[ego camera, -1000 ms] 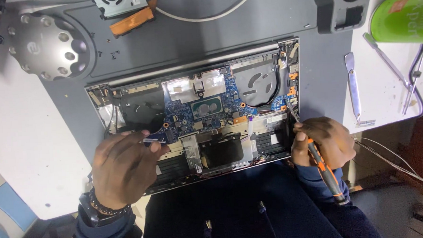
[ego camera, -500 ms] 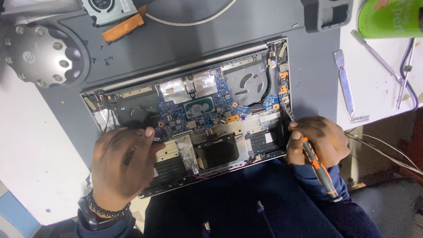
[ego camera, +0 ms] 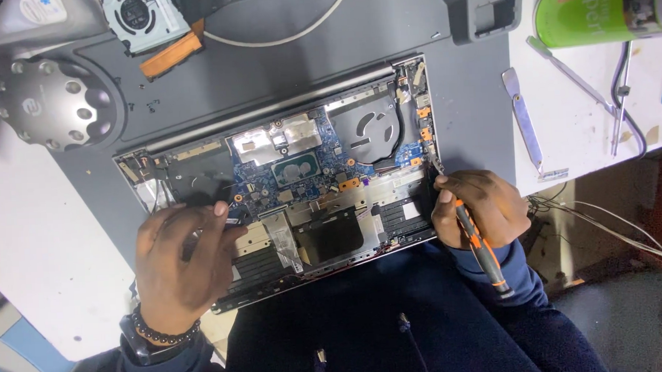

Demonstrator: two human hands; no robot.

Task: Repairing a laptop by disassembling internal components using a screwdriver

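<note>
An opened laptop base (ego camera: 286, 173) lies on a dark grey mat, its blue circuit board (ego camera: 300, 169) and black fan (ego camera: 373, 128) exposed. My left hand (ego camera: 178, 267) rests palm down on the base's lower left corner, fingertips touching the board's left edge; whether it grips anything is hidden. My right hand (ego camera: 481, 209) is closed around a black and orange screwdriver (ego camera: 478, 243), its tip at the base's right edge near the hinge. A bead bracelet and a watch sit on my left wrist.
A loose fan (ego camera: 141, 19) with an orange ribbon lies at the top left, beside a round silver knobbed object (ego camera: 59, 105). On the white bench to the right are a metal pry tool (ego camera: 525, 122), tweezers (ego camera: 625, 95) and a green can (ego camera: 606, 6). Thin wires (ego camera: 608, 226) hang off the bench edge.
The view has shifted, so the laptop now sits higher and further right. My left hand has slid down and left along the board. My right hand keeps the screwdriver at the right edge.
</note>
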